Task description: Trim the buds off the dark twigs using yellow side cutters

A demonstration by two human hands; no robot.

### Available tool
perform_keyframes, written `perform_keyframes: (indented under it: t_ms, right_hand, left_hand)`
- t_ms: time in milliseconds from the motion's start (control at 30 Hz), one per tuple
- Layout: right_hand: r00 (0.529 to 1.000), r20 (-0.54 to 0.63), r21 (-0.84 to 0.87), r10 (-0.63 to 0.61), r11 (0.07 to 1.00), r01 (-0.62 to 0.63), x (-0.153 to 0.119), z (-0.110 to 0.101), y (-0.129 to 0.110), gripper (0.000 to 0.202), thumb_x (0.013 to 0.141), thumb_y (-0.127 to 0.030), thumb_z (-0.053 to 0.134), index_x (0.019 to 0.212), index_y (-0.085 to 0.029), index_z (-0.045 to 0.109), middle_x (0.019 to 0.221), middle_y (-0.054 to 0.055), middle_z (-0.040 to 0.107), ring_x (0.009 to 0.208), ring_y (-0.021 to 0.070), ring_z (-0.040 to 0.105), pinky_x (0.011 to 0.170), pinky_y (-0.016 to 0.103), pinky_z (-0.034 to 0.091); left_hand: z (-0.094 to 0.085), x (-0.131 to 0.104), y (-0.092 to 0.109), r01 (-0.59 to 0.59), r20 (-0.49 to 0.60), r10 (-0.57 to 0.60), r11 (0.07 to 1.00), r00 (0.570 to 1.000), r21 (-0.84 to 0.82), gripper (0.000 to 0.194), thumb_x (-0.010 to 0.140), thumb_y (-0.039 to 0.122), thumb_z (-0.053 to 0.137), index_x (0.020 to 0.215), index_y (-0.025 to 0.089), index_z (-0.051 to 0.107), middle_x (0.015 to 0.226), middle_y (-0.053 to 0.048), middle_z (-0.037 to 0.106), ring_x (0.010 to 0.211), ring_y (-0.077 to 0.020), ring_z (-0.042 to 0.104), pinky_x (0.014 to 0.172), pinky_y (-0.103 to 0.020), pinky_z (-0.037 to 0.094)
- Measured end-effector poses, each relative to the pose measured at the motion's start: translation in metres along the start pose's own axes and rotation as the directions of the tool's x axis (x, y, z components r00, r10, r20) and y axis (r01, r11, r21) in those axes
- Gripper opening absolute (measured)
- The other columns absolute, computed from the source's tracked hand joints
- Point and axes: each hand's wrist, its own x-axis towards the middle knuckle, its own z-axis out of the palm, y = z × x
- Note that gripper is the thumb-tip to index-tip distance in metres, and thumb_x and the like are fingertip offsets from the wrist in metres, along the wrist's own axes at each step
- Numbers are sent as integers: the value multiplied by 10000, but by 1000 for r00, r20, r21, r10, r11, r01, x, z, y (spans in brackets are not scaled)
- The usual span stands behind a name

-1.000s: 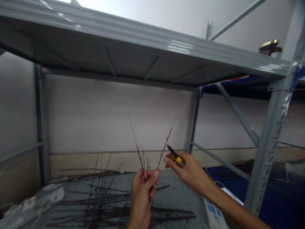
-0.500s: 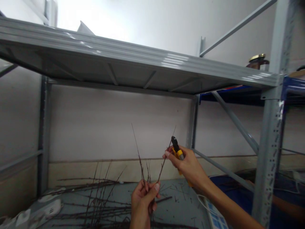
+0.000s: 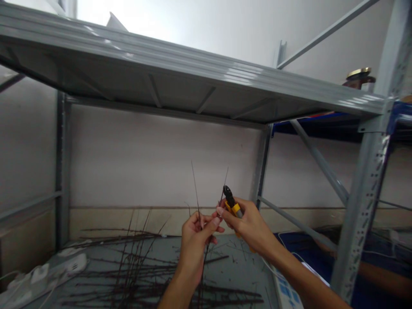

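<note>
My left hand (image 3: pixel 195 242) is closed around a thin dark branched twig (image 3: pixel 196 189), whose lower end hangs down below the fist. The twig's right fork (image 3: pixel 222 195) rises between both hands. My right hand (image 3: pixel 246 221) grips a pair of pliers (image 3: pixel 229 198) with black jaws and yellow-and-grey handles. Its thumb and index finger also pinch that right fork, close to my left fingertips. The plier jaws lie beside the fork; whether they touch it I cannot tell. Part of the handles is hidden in my palm.
Many dark twigs (image 3: pixel 141 273) and small clippings lie on the grey shelf board. A white power strip (image 3: pixel 69 267) is at the left, another strip (image 3: pixel 285 288) at the right. Overhead runs a grey metal shelf beam (image 3: pixel 180 56); a perforated post (image 3: pixel 360 206) stands at the right.
My left hand has risen along the twig towards my right hand, and the two now nearly meet. The right hand has shifted slightly left with the pliers. The view has moved a little.
</note>
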Motion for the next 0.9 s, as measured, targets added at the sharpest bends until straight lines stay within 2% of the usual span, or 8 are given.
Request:
perform_keyframes:
  t_ms: [67,133,233,300,400,500,633,900]
  right_hand:
    - [999,15,-119,-37,992,38,1,-3,0,214,898,-383,596,872,-191,687,810,39,719,723,186,639,665,300,469]
    - [997,33,-344,-72,936,79,0,-9,0,253,908,-420,593,933,-194,706,859,60,741,777,217,672,701,325,471]
    - [994,63,-715,-92,691,110,-3,-19,0,327,905,-472,615,1037,-183,690,898,103,751,775,275,698,653,355,457]
    - [991,96,-859,-91,495,129,-6,-23,-2,309,913,-450,624,1044,-173,667,897,115,744,768,298,706,614,353,448]
    - [986,147,-945,-75,284,163,-8,-25,-6,243,923,-402,638,975,-164,644,870,110,727,754,300,710,573,343,441]
    - [986,158,-972,-58,166,165,-8,-25,-9,234,907,-379,667,936,-149,638,848,112,714,735,301,708,563,354,455]
    - [986,160,-980,-39,113,164,-6,-27,-14,239,907,-369,670,943,-134,646,832,116,709,741,307,713,578,377,491]
    - [969,212,-966,129,175,188,-3,-25,-20,306,870,-419,711,951,-124,708,864,150,753,785,364,741,614,429,549]
  left_hand:
    - [-1,3,-3,-31,-37,31,999,999,-5,475,652,304,894,644,202,431,816,-72,726,655,-165,691,440,-185,384]
    - [-4,7,-7,-85,-73,85,996,994,14,483,670,280,881,633,209,405,795,-71,729,656,-158,677,449,-185,368]
    - [-8,11,-13,-184,-126,196,978,972,98,474,706,263,854,613,212,392,790,-71,738,652,-155,667,495,-198,402]
    - [-8,11,-16,-257,-144,279,954,949,155,462,723,276,844,604,214,401,763,-52,724,669,-166,672,583,-228,474]
    - [-6,6,-23,-348,-145,387,907,911,237,434,765,340,815,605,222,429,742,-31,691,749,-202,690,744,-299,536]
    - [-4,1,-31,-379,-158,451,859,878,345,408,815,393,768,601,227,464,702,-20,644,801,-216,682,772,-300,528]
    - [-8,-1,-42,-410,-136,520,786,843,462,350,822,402,757,613,219,544,640,2,599,753,-198,651,728,-274,514]
    - [-19,0,-51,-594,106,693,518,713,615,244,928,169,604,695,209,543,781,-19,686,752,-160,655,728,-266,494]
